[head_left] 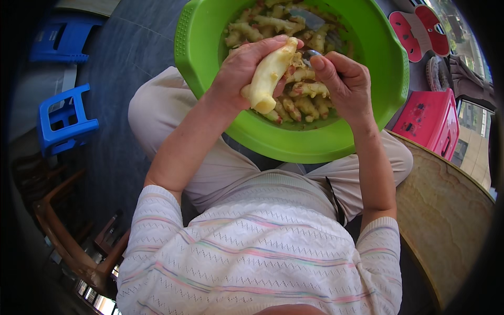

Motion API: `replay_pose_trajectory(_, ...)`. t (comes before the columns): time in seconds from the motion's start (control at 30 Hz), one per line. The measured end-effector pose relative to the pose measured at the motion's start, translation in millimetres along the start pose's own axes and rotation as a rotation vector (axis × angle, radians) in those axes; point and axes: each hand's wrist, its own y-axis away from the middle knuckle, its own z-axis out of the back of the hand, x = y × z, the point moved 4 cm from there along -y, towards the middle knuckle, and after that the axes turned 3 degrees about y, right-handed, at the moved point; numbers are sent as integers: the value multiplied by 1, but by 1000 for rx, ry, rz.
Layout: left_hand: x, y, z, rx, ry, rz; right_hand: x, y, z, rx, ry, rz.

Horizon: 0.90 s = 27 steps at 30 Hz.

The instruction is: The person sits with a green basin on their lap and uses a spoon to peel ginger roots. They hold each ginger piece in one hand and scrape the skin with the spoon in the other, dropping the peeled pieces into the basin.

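Note:
My left hand (240, 71) grips a large piece of ginger root (271, 75), mostly pale and peeled, with rougher knobs on its right side. In my right hand (346, 82) is a metal spoon (311, 55), its bowl close to the ginger's rough right side; the fingers hide its handle. Both hands are above a green plastic basin (303, 143). Inside it, many ginger pieces (311, 89) with pinkish tips lie in water. A translucent item (307, 19), which I cannot identify, shows near the basin's far side.
Two blue plastic stools (67, 118) stand on the dark tiled floor (130, 51) to the left. A wooden chair (59, 236) is at lower left. On the right are a pink box-like stool (427, 120), a red-and-white item (419, 33) and a stone-patterned surface (445, 208).

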Motion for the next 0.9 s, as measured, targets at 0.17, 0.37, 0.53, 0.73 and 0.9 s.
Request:
replay_pose_trajectory(0.17, 1, -1, -1, -37, -89, -80, 22, -1, -20, 171, -61, 19)
replay_pose_trajectory(0.37, -2, 0, 3, -63, -169, -121, 16, -6, -3, 47, 79, 47)
replay_pose_trajectory(0.53, -3, -1, 0, -127, -158, -157, 11, -5, -9, 31, 125, 48)
replay_pose_trajectory(0.73, -7, -1, 6, -69, -248, -162, 11, -3, -1, -28, 211, 81)
replay_pose_trajectory(0.9, -1, -5, 7, -145, -152, -198, 15, -6, -9, -7, 266, 135)
